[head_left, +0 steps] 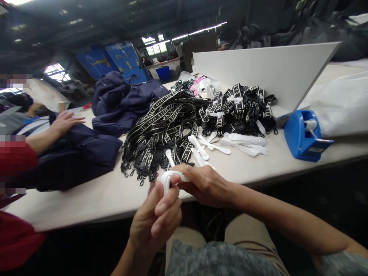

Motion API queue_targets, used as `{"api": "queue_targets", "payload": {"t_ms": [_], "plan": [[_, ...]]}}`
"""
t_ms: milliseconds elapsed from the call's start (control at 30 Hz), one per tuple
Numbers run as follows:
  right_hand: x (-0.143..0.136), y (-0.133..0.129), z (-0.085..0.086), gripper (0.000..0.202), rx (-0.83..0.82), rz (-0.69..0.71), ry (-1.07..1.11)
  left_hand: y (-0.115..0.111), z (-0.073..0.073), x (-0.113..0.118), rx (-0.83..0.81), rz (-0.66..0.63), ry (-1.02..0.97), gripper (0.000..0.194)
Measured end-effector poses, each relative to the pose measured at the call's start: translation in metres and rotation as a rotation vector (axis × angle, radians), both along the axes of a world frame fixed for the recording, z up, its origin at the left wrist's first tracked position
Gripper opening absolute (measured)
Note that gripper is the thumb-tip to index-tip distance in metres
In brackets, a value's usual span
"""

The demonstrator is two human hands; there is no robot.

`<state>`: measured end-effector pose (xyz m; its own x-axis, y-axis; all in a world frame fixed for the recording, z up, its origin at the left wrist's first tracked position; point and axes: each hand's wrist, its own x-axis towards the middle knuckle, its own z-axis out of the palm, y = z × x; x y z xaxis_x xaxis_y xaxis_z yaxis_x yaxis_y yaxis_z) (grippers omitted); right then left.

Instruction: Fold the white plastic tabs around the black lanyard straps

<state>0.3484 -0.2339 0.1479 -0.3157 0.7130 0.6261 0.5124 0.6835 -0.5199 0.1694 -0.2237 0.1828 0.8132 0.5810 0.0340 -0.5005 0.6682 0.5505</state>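
My left hand (156, 218) is closed on a folded white strip (166, 179), pinched between thumb and fingers. From the right, my right hand (204, 183) grips the other part of the same strip, close to the left fingertips. Both hands are above the table's front edge. Just beyond them lies a heap of black straps with white lettering (172, 115) and black metal-like hooks. Several loose white strips (247, 140) lie beside the straps.
A blue tape dispenser (301, 134) stands on the right of the table (115, 199). Dark blue bags (69, 157) lie on the left, under a person's hand (64, 122) with a red sleeve (17, 155). A white panel (267, 73) stands behind the straps.
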Motion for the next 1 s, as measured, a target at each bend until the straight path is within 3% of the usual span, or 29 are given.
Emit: {"api": "queue_targets", "payload": {"t_ms": [67,167,267,400,467,567,700,767,900,1000], "plan": [[-0.006,0.001,-0.011,0.046,0.071,-0.064,0.027,0.004,0.004,-0.003,-0.090,-0.011,-0.086,0.021],[-0.012,0.002,-0.018,0.055,0.299,-0.266,-0.051,0.005,0.009,-0.008,-0.155,-0.047,-0.160,0.021],[-0.011,0.005,-0.016,0.042,0.464,-0.436,-0.077,-0.002,0.008,-0.010,-0.204,-0.117,-0.227,0.025],[-0.002,0.013,-0.009,0.018,0.518,-0.435,-0.094,-0.017,0.002,-0.011,-0.198,-0.211,-0.345,0.028],[-0.003,0.016,-0.008,0.019,0.406,-0.375,-0.115,-0.019,0.001,-0.012,-0.187,-0.196,-0.381,0.028],[-0.012,0.016,-0.011,0.021,-0.016,-0.213,-0.011,-0.006,0.002,-0.013,-0.207,-0.163,-0.315,0.038],[-0.025,0.005,-0.020,0.032,-0.772,0.188,0.441,0.025,-0.005,-0.018,0.001,-0.018,0.186,0.042],[-0.030,-0.001,-0.028,0.041,-1.012,0.329,0.624,0.039,-0.014,-0.022,0.172,-0.027,0.505,0.045],[-0.047,-0.005,-0.048,0.054,-1.134,0.438,0.904,0.055,-0.034,-0.029,0.471,-0.055,0.863,0.060],[-0.068,0.001,-0.070,0.064,-1.164,0.332,0.967,0.057,-0.049,-0.025,0.585,0.042,0.966,0.072]]}}
